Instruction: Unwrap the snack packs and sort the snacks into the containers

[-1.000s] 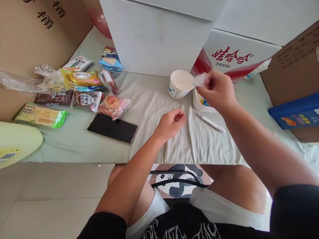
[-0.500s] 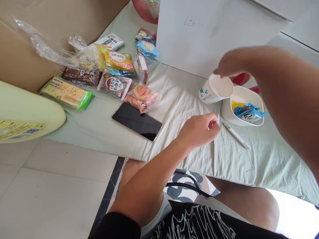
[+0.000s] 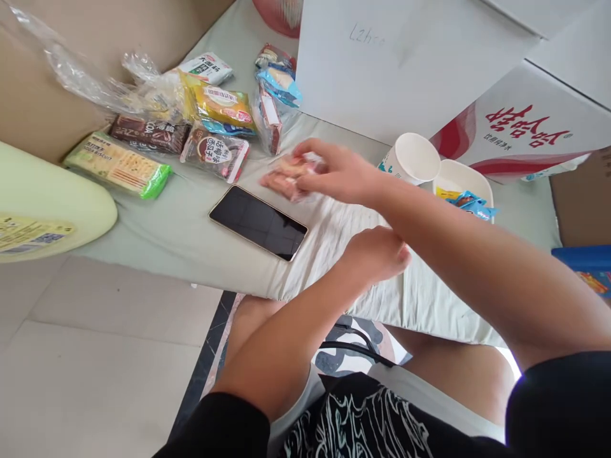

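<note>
My right hand (image 3: 337, 170) reaches across to the left and has its thumb and fingers around a pink plastic-wrapped snack (image 3: 285, 178), blurred by motion. Just in front of that snack lies a black-screened phone (image 3: 258, 222) on the pale cloth. My left hand (image 3: 376, 253) rests closed on the cloth, under my right forearm, with nothing visible in it. Beyond my right forearm stand a white paper cup (image 3: 415, 159) and a white plastic tub (image 3: 470, 175) with yellow and blue snack packets (image 3: 470, 202) inside.
Several wrapped snacks, including a biscuit pack (image 3: 117, 164), a brown pouch (image 3: 214, 152) and a yellow packet (image 3: 222, 105), are grouped at the left. A white carton (image 3: 405, 70) stands behind. A pale yellow-green container (image 3: 52, 197) occupies the left edge.
My right hand has moved left from above the paper cup to the pink snack and taken hold of it. The snack is lifted off the phone's edge. My right arm now hides the white-handled tool.
</note>
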Demonstrator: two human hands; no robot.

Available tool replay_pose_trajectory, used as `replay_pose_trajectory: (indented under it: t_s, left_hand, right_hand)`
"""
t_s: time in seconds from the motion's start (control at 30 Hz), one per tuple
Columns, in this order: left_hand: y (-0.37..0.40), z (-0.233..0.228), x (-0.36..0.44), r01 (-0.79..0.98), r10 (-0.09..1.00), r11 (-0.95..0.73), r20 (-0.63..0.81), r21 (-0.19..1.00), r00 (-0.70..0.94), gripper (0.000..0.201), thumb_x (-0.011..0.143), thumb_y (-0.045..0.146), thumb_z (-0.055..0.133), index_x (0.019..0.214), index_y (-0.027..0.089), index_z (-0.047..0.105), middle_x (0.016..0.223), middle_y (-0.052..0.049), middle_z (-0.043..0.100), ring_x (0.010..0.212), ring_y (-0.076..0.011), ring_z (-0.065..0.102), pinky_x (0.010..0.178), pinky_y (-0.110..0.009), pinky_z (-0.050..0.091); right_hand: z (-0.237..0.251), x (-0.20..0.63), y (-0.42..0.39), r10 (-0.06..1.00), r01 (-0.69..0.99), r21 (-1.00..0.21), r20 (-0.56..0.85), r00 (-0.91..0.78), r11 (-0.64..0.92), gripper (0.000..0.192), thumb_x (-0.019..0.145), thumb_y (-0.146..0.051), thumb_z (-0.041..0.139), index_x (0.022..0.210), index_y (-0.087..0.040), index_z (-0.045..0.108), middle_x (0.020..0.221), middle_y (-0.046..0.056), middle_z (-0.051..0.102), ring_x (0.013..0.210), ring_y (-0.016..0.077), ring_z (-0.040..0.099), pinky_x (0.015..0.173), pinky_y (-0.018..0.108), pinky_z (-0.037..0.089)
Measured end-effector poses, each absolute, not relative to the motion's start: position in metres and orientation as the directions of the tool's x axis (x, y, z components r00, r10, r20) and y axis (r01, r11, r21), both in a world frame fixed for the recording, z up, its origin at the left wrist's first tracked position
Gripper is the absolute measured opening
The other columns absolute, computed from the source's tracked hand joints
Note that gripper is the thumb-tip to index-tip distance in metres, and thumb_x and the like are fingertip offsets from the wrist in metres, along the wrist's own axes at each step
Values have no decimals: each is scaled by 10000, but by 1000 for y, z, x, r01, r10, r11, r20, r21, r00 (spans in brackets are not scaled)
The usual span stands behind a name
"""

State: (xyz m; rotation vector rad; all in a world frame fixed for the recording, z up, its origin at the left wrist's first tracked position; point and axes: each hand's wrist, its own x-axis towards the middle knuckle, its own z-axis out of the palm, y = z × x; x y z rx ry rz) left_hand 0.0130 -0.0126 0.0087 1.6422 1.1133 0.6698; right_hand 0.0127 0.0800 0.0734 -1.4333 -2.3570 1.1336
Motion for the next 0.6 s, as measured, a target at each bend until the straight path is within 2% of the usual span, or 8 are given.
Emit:
replay_pose_trajectory:
  t_s: [0.1,0.17,0.2,0.27,0.37,0.43,0.5,0.6]
  left_hand:
    - [-10,16,5,419,873,-131,-96,898,478,89,871,226,568,796,224,616,857,-96,732,840,-302,687,767,-426,498]
    - [-6,18,3,388,889,-101,-93,916,449,78,879,232,575,809,222,609,913,-89,749,855,-281,689,788,-417,507]
    - [-4,18,3,340,905,-66,-87,938,416,58,885,241,589,842,219,621,949,-84,755,880,-266,695,815,-405,516]
    - [-1,17,6,184,945,12,-71,983,318,78,906,270,614,943,209,644,1042,-85,758,973,-241,708,894,-377,531]
    - [0,14,17,-115,964,93,-60,989,258,324,890,337,714,1175,214,623,1273,-102,716,1159,-234,696,977,-348,543]
    - [1,11,26,-231,936,148,-60,962,348,546,818,359,817,1295,250,574,1298,-93,704,1150,-241,710,943,-342,566]
    - [2,8,33,-275,904,192,-60,942,424,654,755,351,878,1318,269,556,1186,-68,731,1048,-237,735,874,-336,581]
    - [8,3,37,-248,925,171,-69,954,372,618,731,359,890,1255,249,581,1085,-49,739,999,-237,732,853,-337,580]
  right_hand:
    - [92,82,58,908,400,-917,-171,-382,-4,497,793,-552,739,1192,-276,631,1076,49,706,795,182,598,616,286,433]
    - [95,129,34,951,210,-975,-133,-280,-75,560,758,-645,679,1192,-293,628,1310,72,676,719,161,551,573,306,420]
    - [93,150,21,964,155,-983,-130,-230,-95,584,764,-684,638,1220,-320,619,1321,66,676,677,157,538,568,317,423]
    - [81,184,-2,970,69,-976,-212,-119,-205,546,794,-727,573,1166,-329,617,1073,50,715,620,163,532,569,324,423]
    - [52,209,-27,939,-59,-940,-329,-103,-336,532,822,-772,519,1048,-300,618,780,13,652,564,167,530,576,332,448]
    - [32,214,-35,923,-115,-922,-350,-161,-370,578,814,-803,508,1043,-285,628,771,22,668,560,178,562,564,344,482]
    - [17,217,-39,911,-119,-911,-371,-180,-395,625,816,-814,516,1081,-263,649,826,57,713,602,209,632,553,362,522]
    - [3,235,-44,960,15,-960,-280,19,-280,597,863,-773,530,1066,-232,682,878,89,753,699,239,701,624,384,575]
